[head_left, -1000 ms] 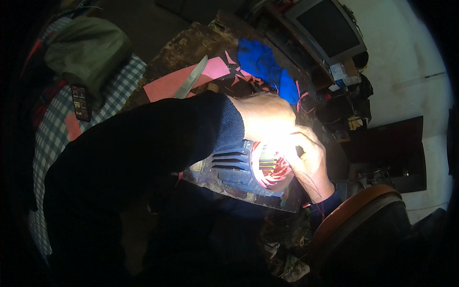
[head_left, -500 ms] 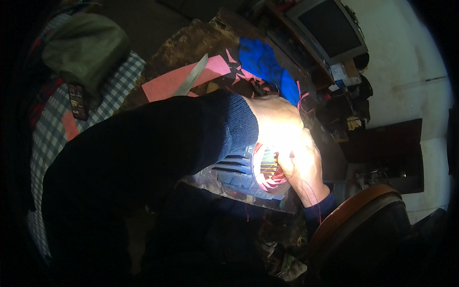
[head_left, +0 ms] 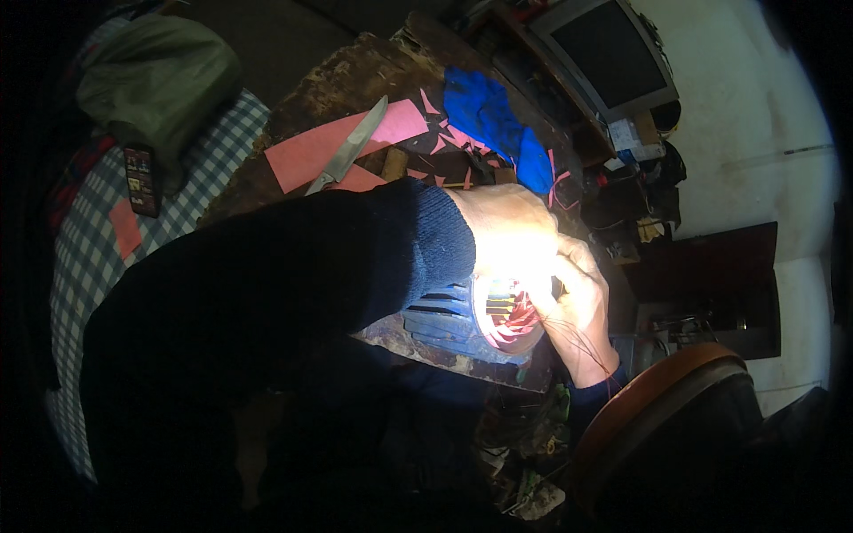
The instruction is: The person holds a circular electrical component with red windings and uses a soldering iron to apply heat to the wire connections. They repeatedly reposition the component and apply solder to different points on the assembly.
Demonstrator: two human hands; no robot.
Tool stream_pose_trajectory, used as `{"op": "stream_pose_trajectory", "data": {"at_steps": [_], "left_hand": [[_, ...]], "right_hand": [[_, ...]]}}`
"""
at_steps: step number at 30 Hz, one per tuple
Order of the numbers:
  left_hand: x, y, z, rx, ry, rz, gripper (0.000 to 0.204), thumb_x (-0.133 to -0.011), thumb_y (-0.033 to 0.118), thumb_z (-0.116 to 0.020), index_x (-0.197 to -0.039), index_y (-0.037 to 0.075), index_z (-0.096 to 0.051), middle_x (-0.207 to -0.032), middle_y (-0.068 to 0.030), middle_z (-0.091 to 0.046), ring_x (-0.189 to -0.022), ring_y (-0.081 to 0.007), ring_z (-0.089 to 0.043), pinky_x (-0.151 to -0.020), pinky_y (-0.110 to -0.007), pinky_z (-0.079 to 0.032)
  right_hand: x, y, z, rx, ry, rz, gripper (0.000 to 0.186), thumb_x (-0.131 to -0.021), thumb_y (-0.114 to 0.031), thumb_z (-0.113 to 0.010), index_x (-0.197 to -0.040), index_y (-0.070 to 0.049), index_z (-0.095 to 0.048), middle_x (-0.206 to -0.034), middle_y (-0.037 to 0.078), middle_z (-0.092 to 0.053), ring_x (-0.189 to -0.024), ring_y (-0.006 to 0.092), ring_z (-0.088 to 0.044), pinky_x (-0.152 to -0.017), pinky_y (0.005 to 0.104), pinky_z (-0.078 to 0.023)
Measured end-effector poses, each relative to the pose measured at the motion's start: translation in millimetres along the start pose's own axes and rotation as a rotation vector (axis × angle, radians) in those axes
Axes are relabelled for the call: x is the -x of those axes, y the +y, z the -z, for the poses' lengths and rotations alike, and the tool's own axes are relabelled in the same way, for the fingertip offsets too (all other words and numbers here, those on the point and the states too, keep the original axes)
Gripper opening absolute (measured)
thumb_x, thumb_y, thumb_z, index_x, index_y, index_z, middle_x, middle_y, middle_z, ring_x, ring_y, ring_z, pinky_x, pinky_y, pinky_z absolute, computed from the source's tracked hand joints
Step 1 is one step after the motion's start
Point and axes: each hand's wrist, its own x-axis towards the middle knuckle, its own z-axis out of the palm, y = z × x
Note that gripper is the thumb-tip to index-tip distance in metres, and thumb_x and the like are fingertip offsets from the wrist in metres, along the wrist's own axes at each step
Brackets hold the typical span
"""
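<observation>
My left hand (head_left: 506, 222) arches over the upper part of a finned blue motor housing (head_left: 431, 324), its fingertips lost in bright glare. My right hand (head_left: 573, 293) is at the housing's right opening, fingers bent and closed; what they pinch is hidden. Inside the round opening are slots and pink-red liners or windings (head_left: 508, 324). Thin wires (head_left: 590, 345) trail across my right hand and wrist. Behind my hands a knife (head_left: 354, 142) lies on pink sheet material (head_left: 298, 162), among cut scraps.
The worn workbench (head_left: 320, 89) carries a blue cloth (head_left: 475, 107). A phone (head_left: 140, 178) and olive bag (head_left: 155, 80) lie on checked fabric (head_left: 98, 275) at left. A television (head_left: 609, 53) stands behind at right; a large orange-rimmed round object (head_left: 662, 382) occupies the lower right.
My left hand has shifted slightly right and down over the motor. My right hand's fingers have flexed and moved a little at the opening.
</observation>
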Motion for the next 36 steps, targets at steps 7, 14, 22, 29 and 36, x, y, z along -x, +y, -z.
{"op": "stream_pose_trajectory", "data": {"at_steps": [7,14,22,29,36], "left_hand": [[5,-4,0,0.055,-0.024,0.041,0.015,-0.1,0.012,-0.076,-0.103,0.0,-0.084,-0.103,-0.0202,-0.08,-0.089,-0.0324,-0.081,-0.082,-0.043,-0.067],[13,-11,-10,0.167,0.044,0.092,0.021,-0.104,0.017,-0.077,-0.105,-0.003,-0.084,-0.103,-0.0205,-0.081,-0.094,-0.0325,-0.079,-0.091,-0.043,-0.065],[18,-6,-12,0.201,0.154,0.115,0.014,-0.099,0.008,-0.077,-0.109,-0.001,-0.082,-0.106,-0.0183,-0.082,-0.095,-0.034,-0.083,-0.088,-0.044,-0.067],[20,-5,-10,0.153,0.182,0.09,0.013,-0.097,0.01,-0.078,-0.101,-0.001,-0.082,-0.1,-0.0195,-0.081,-0.091,-0.0343,-0.082,-0.085,-0.044,-0.067],[18,-6,-10,0.174,0.16,0.118,0.012,-0.092,0.007,-0.081,-0.101,-0.002,-0.082,-0.097,-0.0188,-0.08,-0.086,-0.034,-0.081,-0.08,-0.043,-0.067]], "right_hand": [[11,-13,-2,0.046,-0.012,-0.021,0.021,-0.09,0.001,-0.087,-0.109,-0.003,-0.08,-0.137,0.021,-0.072,-0.121,0.0389,-0.075,-0.101,0.0433,-0.063],[13,-8,-8,-0.171,0.076,-0.165,0.022,-0.093,-0.001,-0.085,-0.114,-0.004,-0.08,-0.142,0.019,-0.071,-0.129,0.0394,-0.07,-0.108,0.0456,-0.059],[18,-18,-5,0.528,-0.016,0.159,0.049,-0.094,-0.011,-0.091,-0.141,-0.007,-0.076,-0.146,0.019,-0.07,-0.135,0.0392,-0.066,-0.117,0.0507,-0.053],[15,-20,-20,0.676,-0.024,0.1,0.059,-0.094,-0.029,-0.091,-0.145,-0.007,-0.072,-0.141,0.021,-0.073,-0.13,0.0417,-0.068,-0.113,0.0508,-0.055],[4,-14,-28,0.566,0.057,-0.14,0.057,-0.092,-0.038,-0.09,-0.136,-0.006,-0.07,-0.122,0.02,-0.079,-0.107,0.0416,-0.078,-0.097,0.0476,-0.063]]}}
